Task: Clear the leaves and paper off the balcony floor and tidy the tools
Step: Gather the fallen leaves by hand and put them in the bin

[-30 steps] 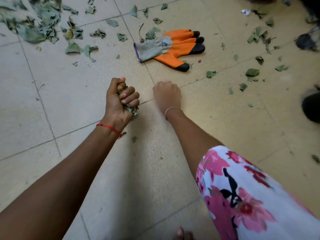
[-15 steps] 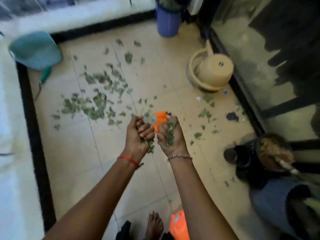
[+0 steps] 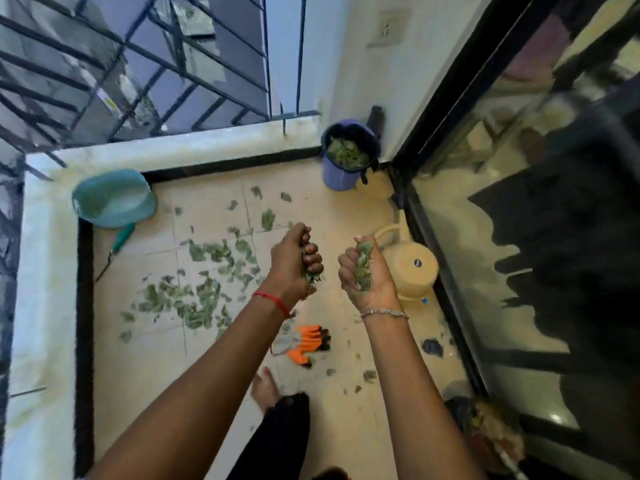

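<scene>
left hand and right hand each clench crumpled green leaves; carry them right over the blue plastic bucket before letting go

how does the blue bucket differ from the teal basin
The bucket is blue, tall and narrow; the basin is teal, wide and shallow. The bucket holds leaves; the basin shows none. The bucket stands in the far right corner; the basin sits in the far left corner. Both are open-topped.
</scene>
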